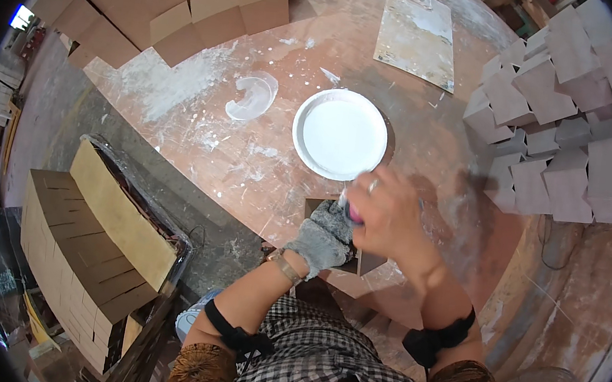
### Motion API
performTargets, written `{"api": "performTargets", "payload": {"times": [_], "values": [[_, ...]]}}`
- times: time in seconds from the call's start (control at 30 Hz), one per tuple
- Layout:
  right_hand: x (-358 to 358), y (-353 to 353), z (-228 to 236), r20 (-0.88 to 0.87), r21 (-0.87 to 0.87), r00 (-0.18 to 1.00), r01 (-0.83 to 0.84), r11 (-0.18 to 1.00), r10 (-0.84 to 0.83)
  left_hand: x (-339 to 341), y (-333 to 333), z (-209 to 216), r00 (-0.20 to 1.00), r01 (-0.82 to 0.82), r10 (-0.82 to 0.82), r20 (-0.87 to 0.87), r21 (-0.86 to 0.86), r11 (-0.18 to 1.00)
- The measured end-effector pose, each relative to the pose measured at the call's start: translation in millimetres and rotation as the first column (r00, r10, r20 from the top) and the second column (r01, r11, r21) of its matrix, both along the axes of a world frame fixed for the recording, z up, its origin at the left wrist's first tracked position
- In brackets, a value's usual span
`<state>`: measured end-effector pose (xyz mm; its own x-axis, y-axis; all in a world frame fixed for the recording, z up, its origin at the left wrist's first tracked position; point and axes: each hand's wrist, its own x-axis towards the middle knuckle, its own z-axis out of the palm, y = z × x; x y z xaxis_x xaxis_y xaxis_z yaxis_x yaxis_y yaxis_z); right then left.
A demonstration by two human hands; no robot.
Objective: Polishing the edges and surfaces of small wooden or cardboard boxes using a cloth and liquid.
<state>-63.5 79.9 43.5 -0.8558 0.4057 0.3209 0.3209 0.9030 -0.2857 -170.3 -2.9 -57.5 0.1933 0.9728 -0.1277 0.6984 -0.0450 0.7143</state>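
Note:
My left hand (323, 239), in a grey work glove, is closed at the near edge of the table, its fingertips hidden by the other hand. My bare right hand (387, 213) meets it from the right, curled and a little blurred. Between them shows a small dark and pinkish-purple thing (353, 214), mostly covered by my right fingers; its kind cannot be told. Under both hands stands an open cardboard box (371, 263), partly hidden. Just beyond my right hand sits a round white dish (297, 144) with smooth white stuff in it.
The worktable (198, 153) is smeared with white powder. A curved translucent piece (255, 96) lies left of the dish; a stained board (418, 42) lies at the far right. Cardboard boxes (220, 14) stand far left, pale boxes (544, 85) at right, more boxes (77, 241) at lower left.

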Motion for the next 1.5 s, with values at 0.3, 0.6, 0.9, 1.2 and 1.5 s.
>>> {"api": "performTargets", "payload": {"times": [0.3, 0.6, 0.9, 1.2, 1.5], "values": [[11, -5, 9, 0.268, -0.044, 0.959, -0.085, 0.995, 0.094, 8, 1, 4, 0.994, 0.0, 0.029, -0.104, 0.265, 0.964], [69, -70, 16, 0.335, -0.168, 0.907, -0.208, 0.964, 0.255, 7, -1, 1, 0.98, 0.038, 0.032, -0.197, 0.339, 0.94], [104, -53, -35, -0.304, -0.685, 0.788, 0.21, 0.698, -0.535, -8, -5, -16, 0.99, 0.09, -0.071, -0.121, 0.166, 0.982], [46, -1, -69, -0.175, -0.117, 0.974, 0.124, 0.985, -0.143, -26, -10, -30, 0.962, 0.088, -0.086, 0.258, 0.003, 0.996], [75, -59, -59, -0.12, -0.298, 0.981, 0.112, 0.948, -0.154, -39, -29, -53, 0.982, 0.027, 0.006, 0.19, -0.169, 0.985]]}}
